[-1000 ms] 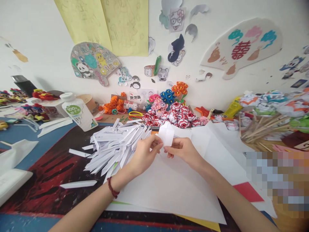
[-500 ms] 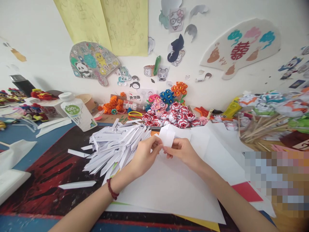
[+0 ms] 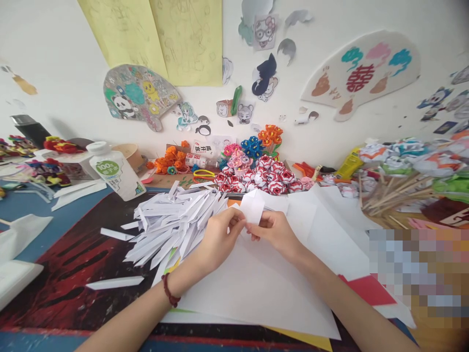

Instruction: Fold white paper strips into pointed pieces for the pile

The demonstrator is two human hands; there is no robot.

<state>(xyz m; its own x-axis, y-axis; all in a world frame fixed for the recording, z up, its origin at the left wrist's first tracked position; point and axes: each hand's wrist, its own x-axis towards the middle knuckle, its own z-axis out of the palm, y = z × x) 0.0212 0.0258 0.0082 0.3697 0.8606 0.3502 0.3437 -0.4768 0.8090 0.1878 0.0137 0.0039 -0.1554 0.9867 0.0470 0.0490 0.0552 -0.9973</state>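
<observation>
Between my two hands is a small folded piece of white paper (image 3: 252,208), held up over a large white sheet (image 3: 256,283). My left hand (image 3: 224,234), with a dark red bracelet on its wrist, pinches the paper's lower left corner. My right hand (image 3: 274,230) grips its lower right edge between thumb and fingers. The fingertips of both hands nearly meet at the bottom of the paper. Just left of my left hand lies a heap of folded white paper strips (image 3: 172,220). One loose strip (image 3: 115,282) rests apart on the dark mat.
A white bottle (image 3: 116,171) stands at the back left. Red-and-white paper flowers (image 3: 267,176) and orange flowers (image 3: 271,139) line the wall. Wooden sticks (image 3: 392,188) and wrapped bundles lie at the right. A red paper piece (image 3: 370,289) sits by my right forearm.
The whole view has shifted slightly. Both hands keep the same pinch on the folded paper, with hardly any movement of the fingers.
</observation>
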